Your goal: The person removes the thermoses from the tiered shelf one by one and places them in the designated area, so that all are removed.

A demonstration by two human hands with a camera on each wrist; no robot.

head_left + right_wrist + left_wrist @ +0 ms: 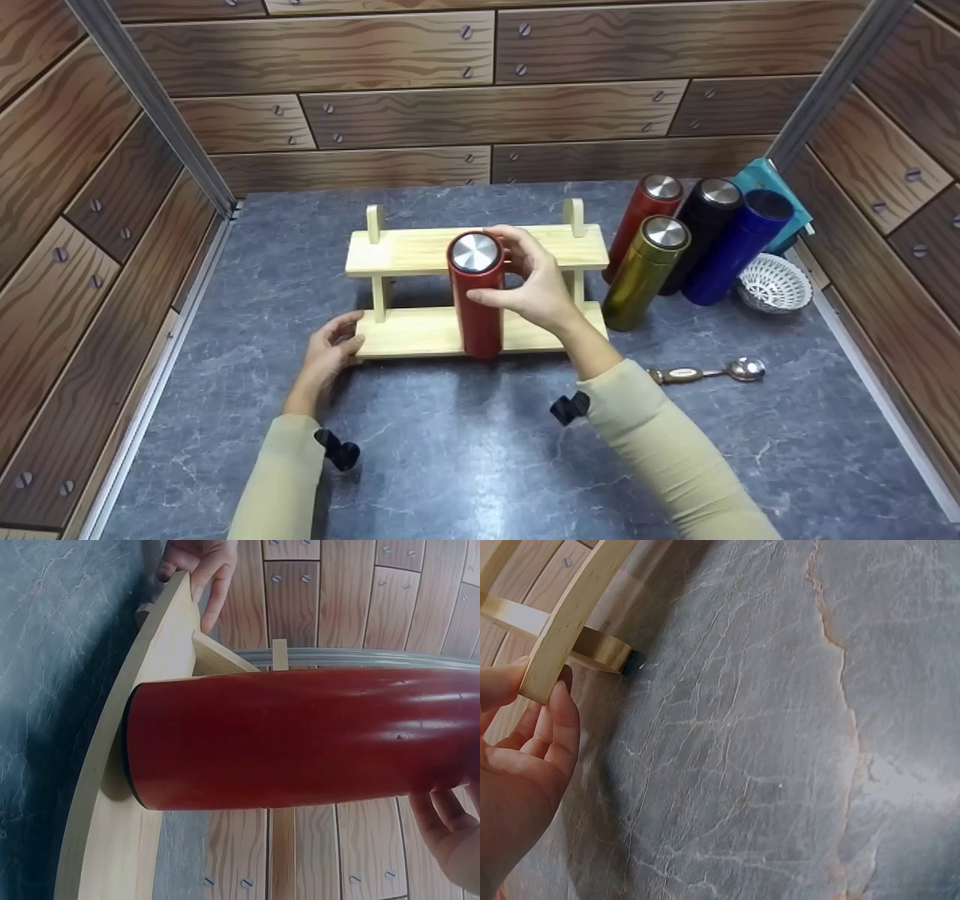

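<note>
My right hand (536,285) grips a red thermos flask (480,315) with a steel-topped lid near its upper end. The flask stands roughly upright in front of a two-tier wooden shelf (420,251). In the right wrist view the base of the red flask (300,739) is at the lower board (112,840); whether it bears on the board I cannot tell. My left hand (330,352) pinches the left end of the lower board, thumb on one face and fingers on the other, as the left wrist view shows at the board's end (544,675).
Right of the shelf stand another red flask (645,217), a gold flask (637,285), a black flask (701,217) and a blue flask (739,247). Beside them are a white woven basket (776,289) and a teal packet (776,195). A spoon (712,373) lies nearer, by my right sleeve.
</note>
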